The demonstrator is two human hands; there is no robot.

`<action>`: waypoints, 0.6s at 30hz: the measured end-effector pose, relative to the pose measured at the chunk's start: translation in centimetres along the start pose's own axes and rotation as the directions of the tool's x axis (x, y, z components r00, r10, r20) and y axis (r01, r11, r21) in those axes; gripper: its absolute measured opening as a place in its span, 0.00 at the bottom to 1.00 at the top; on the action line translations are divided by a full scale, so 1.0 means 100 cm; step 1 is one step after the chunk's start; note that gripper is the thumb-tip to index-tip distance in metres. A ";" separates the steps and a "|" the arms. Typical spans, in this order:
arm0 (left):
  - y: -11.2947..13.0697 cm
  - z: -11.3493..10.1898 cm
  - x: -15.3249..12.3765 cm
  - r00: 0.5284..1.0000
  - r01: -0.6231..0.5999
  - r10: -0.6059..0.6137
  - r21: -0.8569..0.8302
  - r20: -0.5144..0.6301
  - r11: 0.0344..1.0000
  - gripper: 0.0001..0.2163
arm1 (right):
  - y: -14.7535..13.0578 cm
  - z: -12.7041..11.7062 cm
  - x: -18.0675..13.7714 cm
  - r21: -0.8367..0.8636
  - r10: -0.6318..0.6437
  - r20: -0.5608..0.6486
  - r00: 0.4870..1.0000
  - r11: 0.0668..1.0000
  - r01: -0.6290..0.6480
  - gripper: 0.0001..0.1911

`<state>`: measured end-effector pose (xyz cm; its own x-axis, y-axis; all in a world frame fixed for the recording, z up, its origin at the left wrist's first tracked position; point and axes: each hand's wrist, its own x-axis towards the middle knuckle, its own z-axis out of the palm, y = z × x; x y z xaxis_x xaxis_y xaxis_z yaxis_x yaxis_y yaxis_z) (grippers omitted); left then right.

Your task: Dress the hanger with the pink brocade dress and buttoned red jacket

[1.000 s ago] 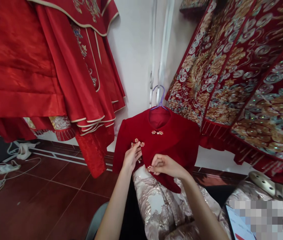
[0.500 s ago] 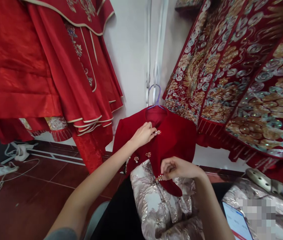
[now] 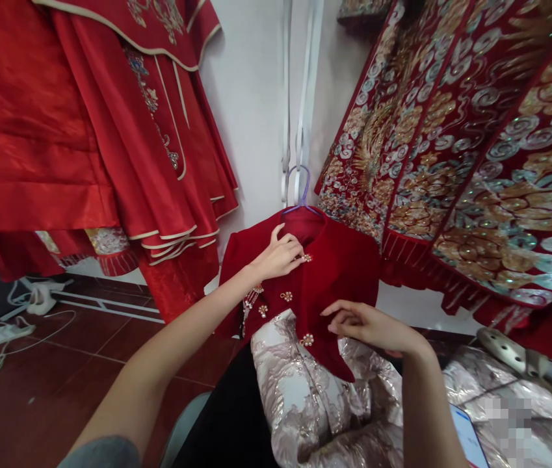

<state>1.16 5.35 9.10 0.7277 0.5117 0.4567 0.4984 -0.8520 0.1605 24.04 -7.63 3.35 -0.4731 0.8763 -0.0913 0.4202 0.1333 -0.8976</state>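
Note:
A dark red velvet jacket (image 3: 354,260) hangs on a purple hanger (image 3: 301,195) in front of me. My left hand (image 3: 280,255) is at its neckline, thumb and fingertips pinching the upper flower-shaped button (image 3: 307,258) while one finger sticks up. Loosely stretched, the fingers of my right hand (image 3: 366,325) hold nothing and hover by the jacket's lower front. Just left of them is the lower flower button (image 3: 307,340) at the front edge. Another flower button (image 3: 286,296) and a beaded tassel (image 3: 252,296) show on the opposite panel.
Pale brocade fabric (image 3: 295,390) lies over my lap below the jacket. A phone (image 3: 468,435) rests at lower right. Red garments (image 3: 149,143) hang at left, and sequinned ones (image 3: 432,156) at right. White cables (image 3: 10,331) lie on the floor.
My right hand has let go of the lower flower button and moved up and right, its fingers opening out. My left hand stays at the upper button, with one finger now raised.

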 end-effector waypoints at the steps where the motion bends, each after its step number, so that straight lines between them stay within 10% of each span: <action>1: -0.001 0.002 0.001 0.999 0.035 -0.035 -0.057 -0.001 0.998 0.07 | 0.001 0.000 0.000 -0.007 -0.001 -0.001 1.000 1.000 0.001 0.20; 8: -0.009 0.007 0.002 0.981 0.043 -0.092 -0.271 -0.169 0.962 0.01 | -0.003 0.005 0.002 -0.169 -0.097 -0.285 0.953 0.984 0.050 0.20; 13: -0.007 0.005 0.003 0.990 0.100 -0.120 -0.243 -0.068 0.965 0.08 | -0.042 0.028 0.062 -0.121 -0.400 -0.640 0.656 0.895 0.428 0.27; 18: -0.017 0.007 -0.005 0.953 0.303 -0.303 -0.088 0.020 0.949 0.15 | -0.058 0.049 0.139 -0.110 -0.280 -0.622 0.731 0.956 0.273 0.46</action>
<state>0.24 6.65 8.00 0.5523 0.7477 0.3687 0.6519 -0.6630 0.3680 11.26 1.49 5.20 0.0185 0.8913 0.4530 0.3573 0.4173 -0.8356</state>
